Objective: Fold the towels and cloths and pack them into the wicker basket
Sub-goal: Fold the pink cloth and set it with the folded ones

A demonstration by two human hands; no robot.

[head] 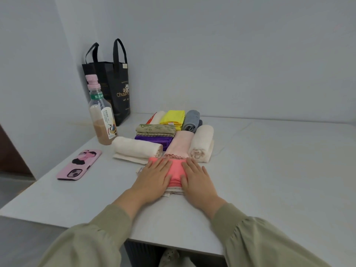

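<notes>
Coral cloth (175,170), folded, lies near the front of the grey table (269,170), on top of a paler folded layer whose edges show beneath it. We log our left hand (154,178) and right hand (196,178) both flat and palm-down on that cloth, fingers spread wide, pressing rather than gripping anything. Behind it, touching or just beside: a pale pink cloth (180,144), a cream rolled towel (202,143) to its right, and a second cream rolled towel (137,148) lying crosswise to the left. Further back we count a leaf-print cloth (155,129) stacked over a purple cloth (154,140), then a yellow cloth (173,118), a grey cloth (191,120) and a white-and-orange cloth (156,117). Left of the pile stand a drink bottle (102,116) with pink cap and a black carrier bag (110,89) against the wall; a pink-cased phone (80,164) lies face-down, well apart from the cloths.
</notes>
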